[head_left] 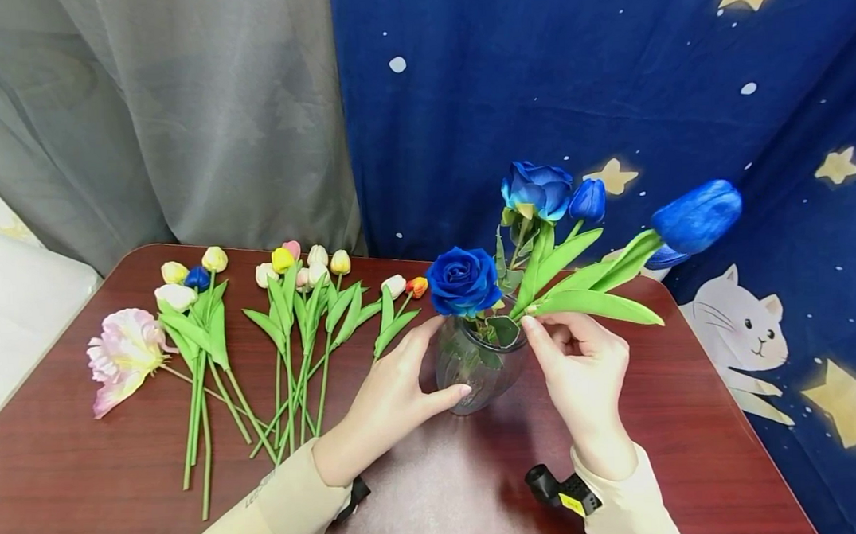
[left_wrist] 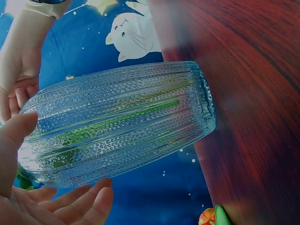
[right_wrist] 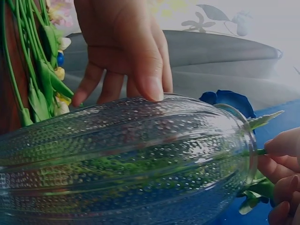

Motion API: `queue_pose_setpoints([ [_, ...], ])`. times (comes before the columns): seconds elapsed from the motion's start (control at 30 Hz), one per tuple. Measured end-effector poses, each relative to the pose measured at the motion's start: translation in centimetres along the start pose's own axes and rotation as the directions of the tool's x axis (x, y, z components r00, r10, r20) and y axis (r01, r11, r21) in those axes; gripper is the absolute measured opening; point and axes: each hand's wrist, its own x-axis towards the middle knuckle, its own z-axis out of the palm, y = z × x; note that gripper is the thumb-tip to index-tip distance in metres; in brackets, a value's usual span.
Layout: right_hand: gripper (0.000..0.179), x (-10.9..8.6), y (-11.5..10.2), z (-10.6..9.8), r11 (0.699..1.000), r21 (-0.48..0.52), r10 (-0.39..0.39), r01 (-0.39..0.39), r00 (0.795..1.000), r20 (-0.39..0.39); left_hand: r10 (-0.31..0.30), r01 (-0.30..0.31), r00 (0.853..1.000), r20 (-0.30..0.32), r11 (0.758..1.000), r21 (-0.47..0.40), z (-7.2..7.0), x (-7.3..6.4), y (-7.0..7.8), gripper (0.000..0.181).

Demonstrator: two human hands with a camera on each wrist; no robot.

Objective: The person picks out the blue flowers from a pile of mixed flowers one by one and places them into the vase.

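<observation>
A textured clear glass vase (head_left: 469,377) stands upright on the table and holds blue roses (head_left: 464,281), a small blue tulip (head_left: 587,201) and green leaves. My left hand (head_left: 397,380) holds the vase from the left, thumb on the near side and fingers round the far side. In the left wrist view, stems show through the vase (left_wrist: 126,117). At the rim, my right hand (head_left: 583,364) pinches the stem of a large blue tulip (head_left: 698,217) between thumb and forefinger. That tulip leans far right. The right wrist view shows the pinched stem (right_wrist: 260,151) at the mouth.
Several tulips (head_left: 286,305) in white, yellow and pink lie across the table's left half. A large pale pink flower (head_left: 127,356) lies at the far left. Grey and blue curtains (head_left: 479,121) hang behind the table (head_left: 423,490).
</observation>
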Motion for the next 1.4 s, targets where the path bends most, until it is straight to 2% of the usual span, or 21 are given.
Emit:
queue_pose_setpoints([
  [0.3,0.012,-0.2,0.4,0.6,0.997,-0.066,0.057,-0.05,0.993,0.105,0.02,-0.02,1.0,-0.003,1.0,-0.001,0.0,-0.1,0.0,0.084],
  [0.57,0.011,-0.3,0.3,0.8,0.995,-0.069,0.084,-0.075,0.987,0.135,0.022,-0.022,1.0,-0.002,1.0,-0.004,0.0,-0.1,0.0,0.084],
  [0.77,0.012,-0.3,0.3,0.7,0.996,-0.077,0.046,-0.035,0.988,0.148,0.037,-0.037,0.999,-0.01,0.999,0.005,0.0,-0.1,-0.1,0.084],
  [0.93,0.014,-0.3,-0.2,0.5,0.991,-0.133,-0.001,0.026,0.983,0.186,0.029,-0.029,0.999,-0.014,1.0,0.007,0.0,-0.1,-0.1,0.084],
  [1.07,0.013,-0.3,-0.6,0.3,0.982,-0.181,-0.029,0.06,0.986,0.164,0.031,-0.031,0.999,-0.014,0.999,0.007,0.0,0.0,-0.1,0.084],
  [1.23,0.011,-0.2,-1.1,-0.1,0.981,-0.185,-0.034,0.053,0.994,0.108,0.037,-0.037,0.999,-0.011,0.999,0.008,0.0,0.0,-0.1,0.084],
  [1.4,0.009,-0.1,-1.2,-0.3,0.974,-0.222,-0.017,0.038,0.995,0.096,0.039,-0.039,0.999,-0.012,0.999,0.008,0.0,0.0,-0.1,0.084],
])
